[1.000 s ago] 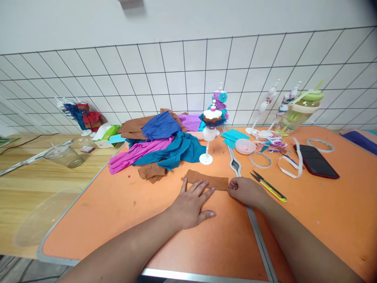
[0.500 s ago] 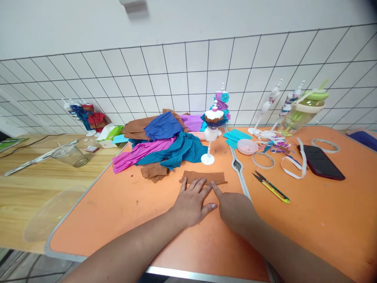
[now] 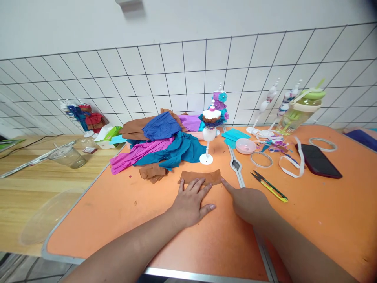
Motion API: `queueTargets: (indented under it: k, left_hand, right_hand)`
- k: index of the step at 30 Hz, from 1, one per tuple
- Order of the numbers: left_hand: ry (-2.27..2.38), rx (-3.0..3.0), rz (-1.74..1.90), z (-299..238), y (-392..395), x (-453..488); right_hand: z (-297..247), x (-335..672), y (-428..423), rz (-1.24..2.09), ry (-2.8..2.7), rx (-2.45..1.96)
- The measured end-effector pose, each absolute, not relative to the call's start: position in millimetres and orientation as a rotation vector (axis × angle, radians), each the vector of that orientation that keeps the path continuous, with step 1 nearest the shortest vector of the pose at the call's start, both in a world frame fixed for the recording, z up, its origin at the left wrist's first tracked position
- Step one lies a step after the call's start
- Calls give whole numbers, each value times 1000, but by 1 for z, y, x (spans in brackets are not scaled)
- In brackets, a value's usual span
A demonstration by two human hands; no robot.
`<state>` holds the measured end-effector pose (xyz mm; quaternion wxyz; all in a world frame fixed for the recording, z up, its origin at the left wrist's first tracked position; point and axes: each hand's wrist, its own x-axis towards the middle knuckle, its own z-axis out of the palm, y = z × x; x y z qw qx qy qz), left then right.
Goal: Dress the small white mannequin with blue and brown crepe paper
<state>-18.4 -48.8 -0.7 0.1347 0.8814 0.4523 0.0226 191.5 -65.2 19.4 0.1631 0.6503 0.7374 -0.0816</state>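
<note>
A strip of brown crepe paper [image 3: 200, 176] lies flat on the orange table [image 3: 123, 212] in front of me. My left hand [image 3: 191, 200] rests palm down with fingers spread, fingertips pressing the strip's near edge. My right hand [image 3: 246, 199] lies just right of it, forefinger stretched out and touching the strip's right end, holding nothing. A small white mannequin stand [image 3: 207, 133] with a brown and blue paper skirt stands right behind the strip.
A heap of pink, teal, blue and brown crepe paper [image 3: 160, 147] lies behind left. Yellow-handled snips [image 3: 269, 186], tape rings [image 3: 260, 159], a pink dish [image 3: 245, 146], a dark phone [image 3: 318, 161] and a green bottle [image 3: 297, 112] sit to the right. A plastic cup [image 3: 66, 156] stands on the wooden table left.
My right hand let go of the strip's right end, slid left beside the left hand, then moved back right with the forefinger along the strip. The strip now looks shorter. The left hand stayed put.
</note>
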Motion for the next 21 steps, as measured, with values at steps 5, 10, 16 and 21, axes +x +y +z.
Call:
queueTargets:
  k: [5,10,16,21]
  left_hand:
    - [1305,2557,74,-2,-48,-19]
    - [1274,2568,88,-1,-48,-20]
    - [1212,2529,136,-2,-47,-25]
    - [1183,2513,80,-1,-40,-38]
  right_hand:
    - [20,200,-60,-149,2074,1931]
    - [20,183,-59,-12,2374,1970]
    - [-14,173,-65,-196,2800,1623]
    - [-16,185,-67,-199,2696,1739]
